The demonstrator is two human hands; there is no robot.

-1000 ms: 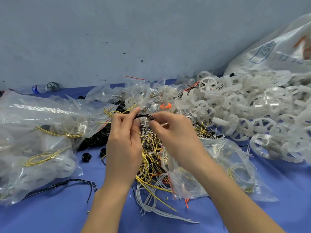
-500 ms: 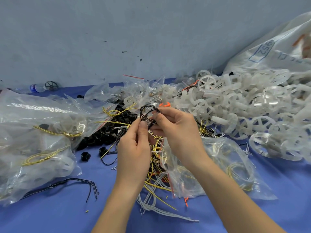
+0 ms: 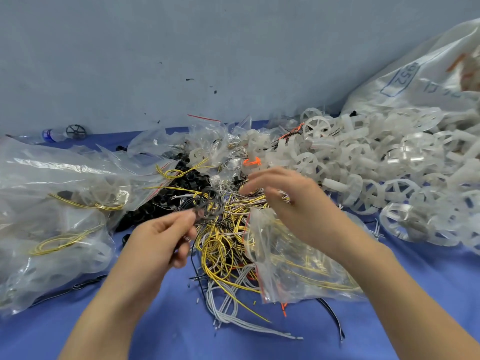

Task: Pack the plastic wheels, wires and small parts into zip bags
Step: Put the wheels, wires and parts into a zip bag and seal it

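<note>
My left hand (image 3: 161, 237) pinches a small coil of black wire (image 3: 207, 203) between thumb and fingers, held just above the tangle of yellow, white and black wires (image 3: 223, 245) in the middle of the blue table. My right hand (image 3: 291, 201) hovers to the right of the coil, blurred, fingers loosely spread and holding nothing, above a clear zip bag (image 3: 293, 258) with yellow wire inside. A big heap of white plastic wheels (image 3: 384, 172) lies at the right. Small black parts (image 3: 161, 201) are piled left of the tangle.
Filled clear bags (image 3: 57, 216) with wheels and yellow wire cover the left side. A large white sack (image 3: 426, 81) leans at the back right. A water bottle (image 3: 52, 135) and a dark wheel (image 3: 75, 131) lie by the grey wall. Bare blue table (image 3: 181, 333) shows in front.
My right hand has let go of the black wire coil and moved right, over the zip bag. My left hand has lowered and still pinches the coil.
</note>
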